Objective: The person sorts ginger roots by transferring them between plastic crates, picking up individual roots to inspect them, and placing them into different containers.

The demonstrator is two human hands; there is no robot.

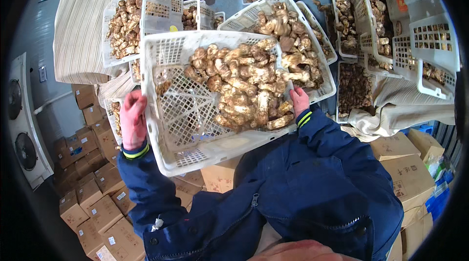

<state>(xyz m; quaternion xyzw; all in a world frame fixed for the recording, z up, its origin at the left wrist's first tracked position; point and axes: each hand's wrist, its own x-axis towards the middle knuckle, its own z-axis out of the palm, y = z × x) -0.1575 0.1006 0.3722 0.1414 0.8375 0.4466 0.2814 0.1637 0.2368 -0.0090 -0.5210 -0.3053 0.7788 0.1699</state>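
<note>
A white plastic mesh crate (pixel 181 158) is held tilted in front of me. Mushrooms (pixel 244 85) with brown caps and thick pale stems are heaped toward its right side, leaving the mesh floor bare at the left. My left hand (pixel 133 119) is closed on the crate's left rim, thumb on top. At the opposite end, my right hand (pixel 299 100) grips the right rim close to the mushrooms. Behind it, partly covered, lies a second white crate (pixel 325 77) also holding mushrooms (pixel 298 41).
More mushroom crates stand around: a tilted one (pixel 146 11) at the left back, others (pixel 344 21) stacked at the right. Striped cloth (pixel 83 31) drapes the left. Cardboard boxes (pixel 105 214) pile up at lower left, with further cartons (pixel 405 178) at right. A fan unit (pixel 27 124) is far left.
</note>
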